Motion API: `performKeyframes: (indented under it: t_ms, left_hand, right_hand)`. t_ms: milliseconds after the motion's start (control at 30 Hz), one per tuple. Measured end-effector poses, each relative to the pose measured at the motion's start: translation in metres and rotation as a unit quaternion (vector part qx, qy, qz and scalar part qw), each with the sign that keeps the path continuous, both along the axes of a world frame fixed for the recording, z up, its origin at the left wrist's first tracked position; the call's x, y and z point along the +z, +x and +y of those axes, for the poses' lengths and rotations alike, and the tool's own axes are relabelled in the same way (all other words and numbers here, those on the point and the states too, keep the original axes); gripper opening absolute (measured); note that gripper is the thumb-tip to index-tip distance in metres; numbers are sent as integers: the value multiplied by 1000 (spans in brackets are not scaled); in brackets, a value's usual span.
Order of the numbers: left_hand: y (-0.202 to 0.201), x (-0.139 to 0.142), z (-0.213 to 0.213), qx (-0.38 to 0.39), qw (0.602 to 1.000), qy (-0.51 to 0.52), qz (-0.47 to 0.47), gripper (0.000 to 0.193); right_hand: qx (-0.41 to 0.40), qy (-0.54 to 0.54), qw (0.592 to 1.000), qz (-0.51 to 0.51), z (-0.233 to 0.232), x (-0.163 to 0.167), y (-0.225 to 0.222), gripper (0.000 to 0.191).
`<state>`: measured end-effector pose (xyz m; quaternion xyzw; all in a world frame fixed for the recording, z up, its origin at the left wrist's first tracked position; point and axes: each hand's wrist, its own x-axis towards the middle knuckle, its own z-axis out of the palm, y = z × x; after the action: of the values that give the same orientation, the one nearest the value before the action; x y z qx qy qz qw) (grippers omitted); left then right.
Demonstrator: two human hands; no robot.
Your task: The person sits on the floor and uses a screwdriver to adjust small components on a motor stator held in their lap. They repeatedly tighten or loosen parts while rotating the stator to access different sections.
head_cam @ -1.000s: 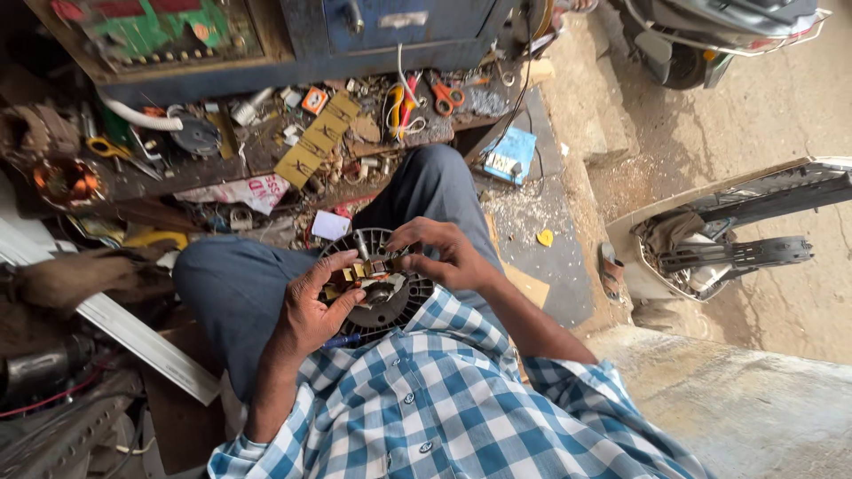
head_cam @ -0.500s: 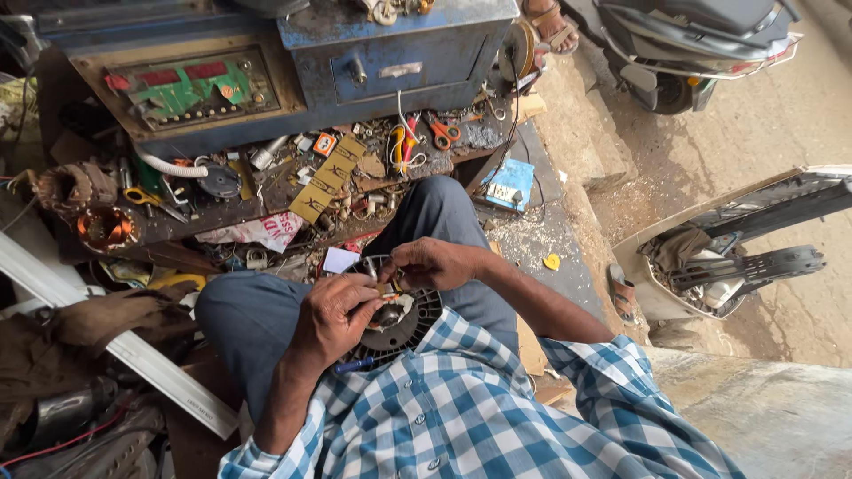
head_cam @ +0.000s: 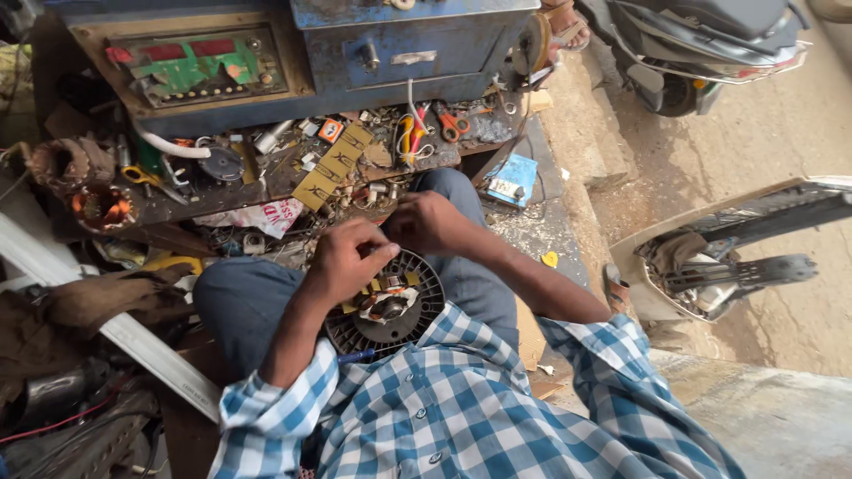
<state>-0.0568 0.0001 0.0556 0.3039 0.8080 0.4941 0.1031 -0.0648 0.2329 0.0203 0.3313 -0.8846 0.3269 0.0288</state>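
- On the person's lap rests a round black slotted motor core (head_cam: 390,315), copper-yellow windings at its centre.
- Left hand (head_cam: 348,259) pinches at its upper rim.
- Right hand (head_cam: 428,222) is curled just beyond; its grip cannot be told.

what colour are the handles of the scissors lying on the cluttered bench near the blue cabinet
Red-orange; the small metal scissors with plastic handles show best in the head view, below the worn blue metal cabinet.

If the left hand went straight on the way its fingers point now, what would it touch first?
The left hand points toward the right hand, just above the round black motor part on the lap. It would most likely meet the right hand's fingers first, though depth is unclear.
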Motion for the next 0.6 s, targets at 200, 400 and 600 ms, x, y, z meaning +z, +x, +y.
performKeyframes:
  t_ms: [200,400,600]
  left_hand:
    - [-21,-28,-5,-93,975,-3,-204,18]
    - [-3,-20,-33,-24,995,-45,-81,15]
    - [64,-2,-20,6,978,-58,201,19]
  right_hand:
    - [-25,5,992,128,-30,26,49,15]
    - [103,83,987,91,-36,33,85,8]
    - [182,40,981,58,-7,52,101,7]
